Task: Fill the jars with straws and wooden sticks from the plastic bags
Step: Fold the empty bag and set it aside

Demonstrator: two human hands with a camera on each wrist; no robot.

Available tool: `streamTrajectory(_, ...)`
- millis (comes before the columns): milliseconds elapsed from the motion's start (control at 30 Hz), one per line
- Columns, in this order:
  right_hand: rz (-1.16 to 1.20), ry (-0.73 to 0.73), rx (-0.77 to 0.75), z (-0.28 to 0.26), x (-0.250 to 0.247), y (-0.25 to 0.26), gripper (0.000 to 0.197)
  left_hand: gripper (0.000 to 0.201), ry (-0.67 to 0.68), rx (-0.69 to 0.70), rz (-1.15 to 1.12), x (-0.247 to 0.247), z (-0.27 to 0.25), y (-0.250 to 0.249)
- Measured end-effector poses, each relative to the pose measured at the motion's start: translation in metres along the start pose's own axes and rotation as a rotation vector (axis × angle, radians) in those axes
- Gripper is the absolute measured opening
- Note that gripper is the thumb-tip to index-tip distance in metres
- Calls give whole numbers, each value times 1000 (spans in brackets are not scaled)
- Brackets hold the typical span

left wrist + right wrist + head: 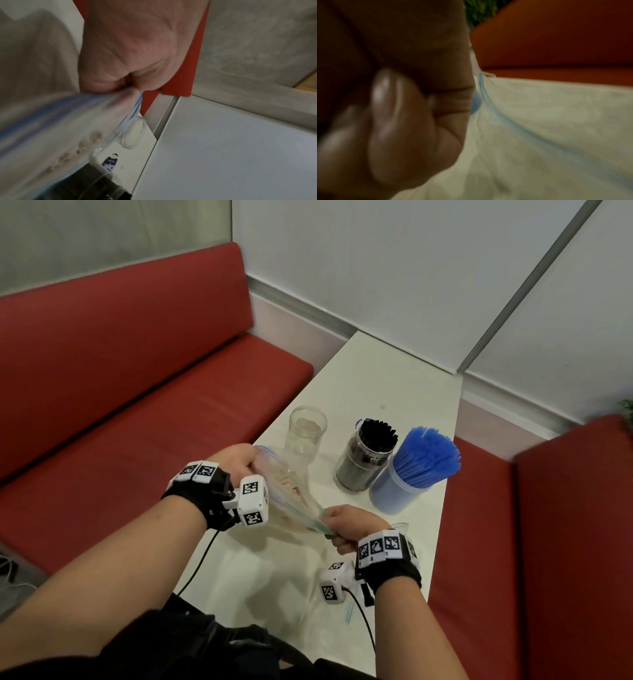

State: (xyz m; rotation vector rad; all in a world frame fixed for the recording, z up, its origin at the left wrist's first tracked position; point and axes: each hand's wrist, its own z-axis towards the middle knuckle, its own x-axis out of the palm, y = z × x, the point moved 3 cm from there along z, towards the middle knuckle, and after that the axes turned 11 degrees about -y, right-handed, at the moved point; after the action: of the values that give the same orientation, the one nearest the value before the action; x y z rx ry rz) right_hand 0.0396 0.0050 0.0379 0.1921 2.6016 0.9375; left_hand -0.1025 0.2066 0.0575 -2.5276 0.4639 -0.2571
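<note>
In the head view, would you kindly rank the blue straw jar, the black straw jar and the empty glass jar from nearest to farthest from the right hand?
From the right hand:
1. Blue straw jar, just beyond the hand, to its right.
2. Black straw jar, beside the blue one, a little farther back.
3. Empty glass jar, farthest, back left near the table's bench-side edge.

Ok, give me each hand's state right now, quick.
Left hand: grips one end of the plastic bag of wooden sticks.
Right hand: grips the bag's other end.

Left hand (239, 458), right hand (349, 525): fingers clenched, gripping.
</note>
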Motion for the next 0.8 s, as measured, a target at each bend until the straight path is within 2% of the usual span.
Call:
streamTrajectory(67,-234,-138,-6,-3,0,6,13,47,33,-103,-62,2,0,3)
streamTrajectory(133,-355,-334,-99,-4,2,18,15,39,70,-119,38,9,0,5)
streamTrajectory(200,-265,-499,-321,-8,9,36,49,40,104,-87,195,17,-5,12)
streamTrajectory(267,-217,-493,-465,-7,23,52,75,37,139,-28,345,24,-8,18)
streamTrajectory(300,-256,-449,-456,-3,31,58,75,31,184,1,391,25,-10,19)
streamTrajectory(367,-174,-364,-373,8,39,61,46,22,315,84,425,26,-11,17)
streamTrajectory(433,275,-344,-220,17,39,52,11,28,427,192,514,20,-12,15)
streamTrajectory(467,496,-311,-143,21,39,43,11,36,426,224,597,14,-12,15)
streamTrajectory(500,674,-287,-79,25,40,36,16,42,371,256,702,7,-9,15)
streamTrajectory(567,925,-271,15,33,44,24,19,36,176,369,1027,-4,-3,14)
streamTrajectory(633,1019,-259,118,41,49,11,18,29,-15,448,1350,-14,0,15)
streamTrajectory(700,1024,-221,215,48,54,-4,17,34,-140,435,1313,-23,13,23)
streamTrajectory(733,1003,-210,248,51,55,-11,18,34,-163,377,1141,-27,21,29)
streamTrajectory(800,913,-200,255,52,58,-22,24,28,-115,119,618,-32,35,48)
